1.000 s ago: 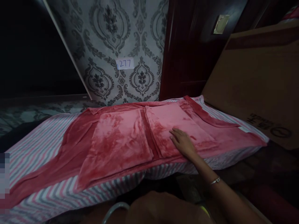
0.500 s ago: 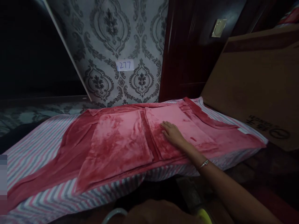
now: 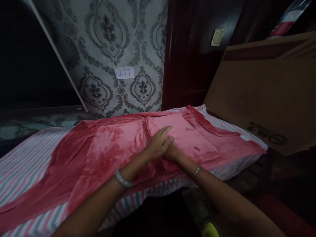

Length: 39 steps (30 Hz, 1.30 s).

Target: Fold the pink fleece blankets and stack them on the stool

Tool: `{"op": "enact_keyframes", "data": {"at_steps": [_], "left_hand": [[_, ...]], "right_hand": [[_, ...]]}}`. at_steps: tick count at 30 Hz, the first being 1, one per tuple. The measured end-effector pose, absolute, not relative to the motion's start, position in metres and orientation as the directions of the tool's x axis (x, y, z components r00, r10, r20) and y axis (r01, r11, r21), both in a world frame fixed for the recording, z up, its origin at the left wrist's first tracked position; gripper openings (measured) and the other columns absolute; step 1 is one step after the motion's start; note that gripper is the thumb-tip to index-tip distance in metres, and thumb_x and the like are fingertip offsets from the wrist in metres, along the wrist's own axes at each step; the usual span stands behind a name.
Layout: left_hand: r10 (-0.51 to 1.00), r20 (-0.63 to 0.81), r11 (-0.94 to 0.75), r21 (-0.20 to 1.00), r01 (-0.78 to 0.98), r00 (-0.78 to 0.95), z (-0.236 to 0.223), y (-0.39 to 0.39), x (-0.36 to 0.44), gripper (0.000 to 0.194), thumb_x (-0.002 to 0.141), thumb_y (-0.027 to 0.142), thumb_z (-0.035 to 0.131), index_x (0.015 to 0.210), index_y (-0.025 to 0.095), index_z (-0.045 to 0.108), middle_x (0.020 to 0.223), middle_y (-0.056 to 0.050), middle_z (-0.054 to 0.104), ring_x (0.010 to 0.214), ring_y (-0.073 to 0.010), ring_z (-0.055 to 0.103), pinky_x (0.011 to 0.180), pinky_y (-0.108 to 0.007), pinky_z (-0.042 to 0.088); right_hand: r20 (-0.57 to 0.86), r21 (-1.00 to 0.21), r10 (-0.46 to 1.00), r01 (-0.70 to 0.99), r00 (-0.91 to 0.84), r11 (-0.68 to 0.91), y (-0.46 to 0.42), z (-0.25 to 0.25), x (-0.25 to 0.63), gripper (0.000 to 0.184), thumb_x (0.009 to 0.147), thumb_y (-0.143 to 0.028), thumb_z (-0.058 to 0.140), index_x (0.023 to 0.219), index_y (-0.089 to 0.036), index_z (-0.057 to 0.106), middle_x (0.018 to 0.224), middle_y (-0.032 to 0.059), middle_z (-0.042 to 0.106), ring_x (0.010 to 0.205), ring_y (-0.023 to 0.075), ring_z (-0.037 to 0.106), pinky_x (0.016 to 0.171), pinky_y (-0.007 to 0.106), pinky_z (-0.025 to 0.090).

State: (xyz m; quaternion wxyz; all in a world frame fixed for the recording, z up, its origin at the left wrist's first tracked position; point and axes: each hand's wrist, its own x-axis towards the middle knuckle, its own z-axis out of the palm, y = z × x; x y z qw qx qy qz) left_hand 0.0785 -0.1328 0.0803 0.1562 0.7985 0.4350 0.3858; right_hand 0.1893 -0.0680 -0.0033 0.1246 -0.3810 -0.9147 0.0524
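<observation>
Where the two folded coral-pink plush sections lie side by side, the left section (image 3: 111, 148) and the right section (image 3: 187, 138) are parted by a narrow darker strip, both resting on a wider spread of red plush fabric (image 3: 64, 164). Near the right end of that fabric shows a small white label (image 3: 245, 137). Over the inner edges of the two sections, the hands overlap in view. The left hand (image 3: 158, 143) has its fingers stretched out towards the far right and its thumb apart from them, with no fabric visibly pinched. The right hand (image 3: 171, 152) is partly hidden behind it, so I cannot tell whether it grasps anything, nor whether either palm presses on the plush. A broad pale bangle (image 3: 123, 178) circles the left wrist, and a thin silver bracelet (image 3: 197, 170) the right one. Under the plush lies a pink, white and grey striped cloth (image 3: 27, 161), its near edge hanging down. Behind stand patterned grey wallpaper (image 3: 106, 29) bearing a card marked 277 (image 3: 124, 72), a dark screen (image 3: 27, 62) at the left, and a dark red wooden panel (image 3: 187, 59) with a pale wall plate (image 3: 217, 37). Farther right, a cardboard box (image 3: 259, 89) leans, with a clear plastic bottle (image 3: 287, 21) beyond its top edge.
</observation>
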Motion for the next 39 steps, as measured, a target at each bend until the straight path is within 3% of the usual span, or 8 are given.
{"op": "enact_keyframes", "data": {"at_steps": [3,5,11,17,22,25,32,39], "left_hand": [[0.925,0.095,-0.371,0.432,0.822,0.367,0.042,-0.086,0.064,0.065,0.096,0.041,0.044,0.154,0.013,0.034,0.163,-0.018,0.030,0.153,-0.0307,0.024,0.124,-0.058,0.017],[0.928,0.010,-0.356,0.316,0.880,0.372,0.023,-0.079,0.057,0.067,0.099,0.045,0.037,0.157,0.014,0.027,0.165,-0.017,0.023,0.155,-0.0304,0.018,0.123,-0.061,0.013],[0.918,0.067,-0.396,0.172,0.902,0.390,0.003,-0.085,0.051,0.078,0.097,0.058,0.039,0.158,0.011,0.026,0.165,-0.020,0.021,0.155,-0.0328,0.015,0.123,-0.062,0.013],[0.941,0.071,-0.337,0.145,0.930,0.330,0.005,-0.084,0.051,0.082,0.092,0.056,0.051,0.158,0.013,0.029,0.167,-0.020,0.015,0.155,-0.0361,0.006,0.124,-0.061,0.009],[0.939,0.049,-0.344,0.127,0.930,0.341,0.004,-0.084,0.049,0.084,0.091,0.054,0.052,0.159,0.012,0.026,0.167,-0.021,0.011,0.155,-0.0373,0.004,0.122,-0.063,0.012],[0.933,0.076,-0.359,0.116,0.926,0.352,0.000,-0.082,0.047,0.082,0.090,0.054,0.053,0.158,0.016,0.028,0.166,-0.020,0.016,0.155,-0.0383,0.009,0.121,-0.064,0.015],[0.932,0.092,-0.360,0.097,0.928,0.352,0.000,-0.079,0.046,0.080,0.090,0.053,0.054,0.158,0.019,0.030,0.166,-0.019,0.018,0.155,-0.0382,0.011,0.120,-0.064,0.019],[0.936,0.061,-0.353,0.109,0.929,0.348,0.008,-0.078,0.049,0.080,0.091,0.053,0.053,0.158,0.016,0.031,0.166,-0.020,0.019,0.155,-0.0377,0.012,0.121,-0.061,0.019]], "right_hand": [[0.024,-0.145,0.731,0.722,-0.681,0.677,-0.069,0.004,0.191,0.058,0.099,-0.027,0.048,0.156,-0.023,0.038,0.166,0.0090,0.022,0.153,0.0341,0.018,0.122,0.062,0.009],[-0.005,-0.119,0.732,0.728,-0.681,0.676,-0.067,0.006,0.197,0.059,0.100,-0.031,0.045,0.158,-0.023,0.034,0.167,0.0091,0.018,0.154,0.0310,0.012,0.122,0.062,0.009],[-0.031,-0.100,0.786,0.784,-0.618,0.613,-0.039,0.007,0.252,0.066,0.101,-0.049,0.042,0.160,-0.023,0.027,0.166,0.0101,0.022,0.154,0.0296,0.013,0.120,0.062,0.017],[0.114,-0.047,0.974,0.978,-0.194,0.201,-0.016,0.021,0.289,0.062,0.105,-0.046,0.035,0.158,-0.014,0.031,0.165,0.0193,0.020,0.153,0.0333,0.018,0.117,0.068,0.017],[0.088,-0.091,0.819,0.814,-0.567,0.574,-0.018,0.019,0.240,0.062,0.105,-0.053,0.032,0.160,-0.024,0.027,0.167,0.0099,0.016,0.155,0.0285,0.013,0.119,0.061,0.019],[0.067,-0.089,0.775,0.770,-0.628,0.632,-0.002,0.015,0.234,0.059,0.105,-0.053,0.030,0.159,-0.030,0.027,0.168,0.0045,0.017,0.154,0.0266,0.014,0.121,0.060,0.015],[-0.001,-0.164,0.986,0.973,-0.164,0.162,0.039,0.003,0.339,0.058,0.105,-0.048,0.030,0.160,-0.029,0.025,0.167,0.0098,0.019,0.153,0.0288,0.018,0.116,0.065,0.023],[0.020,-0.220,1.000,0.975,0.004,0.000,0.019,0.003,0.389,0.054,0.107,-0.036,0.024,0.154,-0.016,0.039,0.160,0.0188,0.035,0.148,0.0315,0.034,0.112,0.062,0.034]]}}
